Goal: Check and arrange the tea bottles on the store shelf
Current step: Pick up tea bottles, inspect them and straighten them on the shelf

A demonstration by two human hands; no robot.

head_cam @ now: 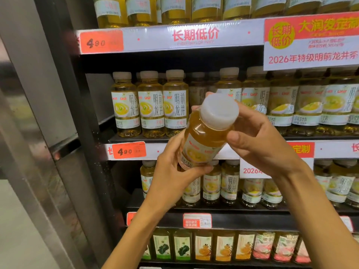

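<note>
While both hands are holding one tea bottle (206, 136) out in front of the store shelf (194, 36), the checking step of the task appears to be in hand. The bottle is tilting, with its white cap (219, 110) pointing up and toward the camera and its base pointing down toward the front edge of the middle shelf. The left hand (174, 171) is gripping the lower, labelled part of the bottle, its fingers curling round from the left and its thumb lying under the base. The right hand (260, 144) is holding the neck just below the cap, its thumb pressing on the near side and its fingers wrapping behind. Clear of every shelf board, the bottle is hanging just before the orange price tag (129, 150) on the middle shelf's front strip. Behind it, the row of matching bottles (151, 105) is standing upright along the middle shelf, labels facing outward, with a darker, recessed stretch behind the held bottle where the front line seems not to be filled. The next move, judging from this, calls for setting the bottle upright, turning its label outward, and seating it at the shelf's front edge in line with its neighbours.
</note>
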